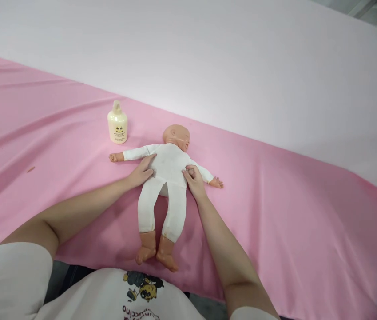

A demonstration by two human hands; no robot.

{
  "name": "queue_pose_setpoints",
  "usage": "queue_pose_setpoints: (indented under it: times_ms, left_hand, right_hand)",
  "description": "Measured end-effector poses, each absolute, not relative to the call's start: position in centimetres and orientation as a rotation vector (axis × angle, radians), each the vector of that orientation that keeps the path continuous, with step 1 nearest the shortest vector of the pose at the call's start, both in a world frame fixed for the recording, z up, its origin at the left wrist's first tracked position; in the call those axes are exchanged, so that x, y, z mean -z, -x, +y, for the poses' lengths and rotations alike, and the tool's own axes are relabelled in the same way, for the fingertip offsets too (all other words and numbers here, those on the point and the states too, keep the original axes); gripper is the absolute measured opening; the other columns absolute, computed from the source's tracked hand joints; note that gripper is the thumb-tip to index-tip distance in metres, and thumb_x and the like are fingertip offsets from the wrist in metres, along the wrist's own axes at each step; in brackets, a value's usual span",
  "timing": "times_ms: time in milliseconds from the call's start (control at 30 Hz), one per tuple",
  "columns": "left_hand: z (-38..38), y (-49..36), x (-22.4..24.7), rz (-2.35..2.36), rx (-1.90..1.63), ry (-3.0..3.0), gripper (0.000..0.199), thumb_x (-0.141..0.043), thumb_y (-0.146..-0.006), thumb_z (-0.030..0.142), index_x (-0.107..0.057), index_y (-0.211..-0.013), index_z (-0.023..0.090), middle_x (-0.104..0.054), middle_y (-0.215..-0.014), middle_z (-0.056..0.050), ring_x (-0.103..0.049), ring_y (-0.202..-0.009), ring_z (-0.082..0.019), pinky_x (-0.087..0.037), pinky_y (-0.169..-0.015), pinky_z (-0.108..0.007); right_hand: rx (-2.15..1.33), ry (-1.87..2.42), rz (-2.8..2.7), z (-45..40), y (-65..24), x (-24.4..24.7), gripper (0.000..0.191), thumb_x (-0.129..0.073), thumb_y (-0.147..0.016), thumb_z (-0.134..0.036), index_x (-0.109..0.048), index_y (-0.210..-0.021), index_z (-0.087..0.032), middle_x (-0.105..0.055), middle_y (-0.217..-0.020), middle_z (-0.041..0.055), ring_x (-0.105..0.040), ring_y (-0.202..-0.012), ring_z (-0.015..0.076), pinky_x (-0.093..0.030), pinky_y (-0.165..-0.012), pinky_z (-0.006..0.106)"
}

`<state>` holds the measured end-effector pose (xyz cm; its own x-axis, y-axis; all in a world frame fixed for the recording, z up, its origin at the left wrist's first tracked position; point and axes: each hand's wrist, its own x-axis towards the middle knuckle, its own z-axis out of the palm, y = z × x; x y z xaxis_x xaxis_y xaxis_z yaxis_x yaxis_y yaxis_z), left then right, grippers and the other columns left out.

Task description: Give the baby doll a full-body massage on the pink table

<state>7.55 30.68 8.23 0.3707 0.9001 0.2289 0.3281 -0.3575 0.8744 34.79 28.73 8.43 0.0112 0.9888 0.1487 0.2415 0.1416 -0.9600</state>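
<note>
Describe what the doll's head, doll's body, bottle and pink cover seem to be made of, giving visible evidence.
Doll's head: probably vinyl or similar plastic, smooth with a slight sheen.
Doll's body: apparently fabric, matt white, with creases and seams.
Bottle: plastic or glazed ceramic; highlights show gloss, not which.
Pink cover: likely cloth, fairly matt, draping in soft folds.

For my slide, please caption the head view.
Left hand and right hand touch a white fabric-bodied doll near a rounded, glossy cream bottle on pink cloth.
</note>
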Motion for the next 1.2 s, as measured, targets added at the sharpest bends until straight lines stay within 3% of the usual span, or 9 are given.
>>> queue_pose_setpoints:
  times_ms: [500,833,1200]
  left_hand:
    - [30.9,-7.4,-8.2,1.046,-0.940,-1.893,0.079,-0.048,-0.081,0.027,-0.032,-0.157,0.010,-0.033,-0.165,-0.017,-0.028,-0.156,-0.033,-0.016,-0.132,-0.052]
    - [31.1,-7.9,-7.2,1.097,-1.003,-1.876,0.078,-0.047,-0.078,0.023,-0.035,-0.155,0.019,-0.038,-0.163,-0.010,-0.032,-0.154,-0.031,-0.020,-0.132,-0.052]
    - [31.1,-7.9,-7.3,1.111,-0.990,-1.883,0.079,-0.047,-0.077,0.023,-0.035,-0.155,0.015,-0.037,-0.163,-0.012,-0.032,-0.154,-0.031,-0.020,-0.132,-0.051]
  right_hand:
    - [-0.993,1.290,-1.391,29.1,-35.2,-7.4,0.048,-0.068,-0.081,-0.068,-0.051,-0.100,-0.027,-0.030,-0.060,-0.0085,-0.030,-0.053,0.0135,-0.023,-0.055,0.029]
    - [-0.982,1.312,-1.398,28.9,-35.0,-8.0,0.045,-0.066,-0.083,-0.066,-0.051,-0.099,-0.027,-0.031,-0.060,-0.0080,-0.030,-0.052,0.0136,-0.021,-0.055,0.030]
    - [-0.989,1.298,-1.379,28.8,-34.9,-8.2,0.044,-0.068,-0.082,-0.063,-0.051,-0.097,-0.026,-0.033,-0.058,-0.0084,-0.030,-0.052,0.0127,-0.021,-0.055,0.029]
